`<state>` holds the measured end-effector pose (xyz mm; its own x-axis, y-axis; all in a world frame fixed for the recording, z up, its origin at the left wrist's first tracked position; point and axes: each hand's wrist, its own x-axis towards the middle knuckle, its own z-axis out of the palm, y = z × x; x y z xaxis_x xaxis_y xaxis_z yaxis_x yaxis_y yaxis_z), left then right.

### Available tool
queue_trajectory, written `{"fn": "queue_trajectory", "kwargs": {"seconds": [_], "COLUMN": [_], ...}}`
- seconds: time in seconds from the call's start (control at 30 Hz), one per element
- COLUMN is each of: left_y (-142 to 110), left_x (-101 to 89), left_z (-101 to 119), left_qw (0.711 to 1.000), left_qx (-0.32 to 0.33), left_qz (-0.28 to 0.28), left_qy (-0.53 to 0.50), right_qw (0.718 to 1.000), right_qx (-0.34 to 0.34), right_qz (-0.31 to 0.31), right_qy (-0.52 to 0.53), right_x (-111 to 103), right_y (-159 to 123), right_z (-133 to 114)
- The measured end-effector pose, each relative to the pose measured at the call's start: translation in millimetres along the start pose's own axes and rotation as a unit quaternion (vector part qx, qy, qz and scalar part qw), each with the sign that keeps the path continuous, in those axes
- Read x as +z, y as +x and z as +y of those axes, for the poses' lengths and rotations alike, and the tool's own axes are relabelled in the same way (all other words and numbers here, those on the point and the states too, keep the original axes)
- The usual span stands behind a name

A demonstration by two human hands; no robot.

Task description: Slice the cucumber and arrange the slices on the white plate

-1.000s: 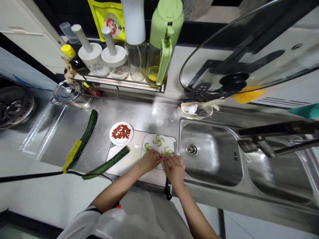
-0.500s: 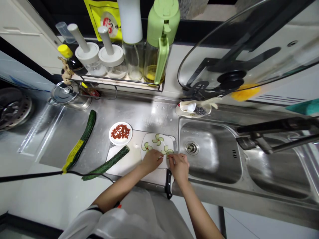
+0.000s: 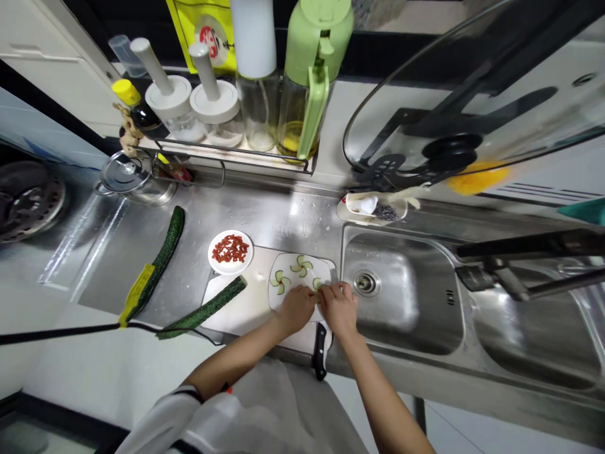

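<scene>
On the white plate point(image 3: 275, 296), thin cucumber slices point(image 3: 302, 265) lie in small pinwheel groups. My left hand point(image 3: 299, 308) and my right hand point(image 3: 339, 307) are over the plate's near right part, fingertips pinched and meeting. A small piece shows between them, seemingly a cucumber slice, mostly covered by the fingers. A cut cucumber point(image 3: 208, 309) rests across the white cutting board point(image 3: 258, 268), left of my left hand. Just below my right hand, a black-handled knife point(image 3: 321, 353) points its handle toward me; its blade is hidden.
A small white dish point(image 3: 211, 257) of chopped red pieces sits behind the cut cucumber. Farther left lies a whole cucumber point(image 3: 165, 252) with a yellow label. The steel sink point(image 3: 401, 296) adjoins on the right. A rack of jars and an oil pitcher point(image 3: 314, 82) stands behind; a black cable point(image 3: 70, 334) crosses lower left.
My hands have drawn together, so the fingertips now meet over the plate and cover more of the right-hand slices. The view has shifted slightly.
</scene>
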<state>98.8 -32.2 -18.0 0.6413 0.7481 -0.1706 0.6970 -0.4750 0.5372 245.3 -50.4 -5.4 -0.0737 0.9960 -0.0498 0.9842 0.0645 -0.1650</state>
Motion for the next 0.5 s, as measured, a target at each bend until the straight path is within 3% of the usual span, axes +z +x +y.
{"fn": "queue_trajectory", "kwargs": {"seconds": [0.5], "left_y": [1.8], "left_x": [4.1], "left_z": [3.1], "left_qw": [1.000], "left_qx": [-0.018], "left_qz": [-0.006], "left_qy": [0.009], "right_qw": [1.000], "right_qx": [0.000], "right_qz": [-0.007], "right_qy": [0.015], "right_x": [1.2], "right_y": [2.2], "right_z": [1.7]}}
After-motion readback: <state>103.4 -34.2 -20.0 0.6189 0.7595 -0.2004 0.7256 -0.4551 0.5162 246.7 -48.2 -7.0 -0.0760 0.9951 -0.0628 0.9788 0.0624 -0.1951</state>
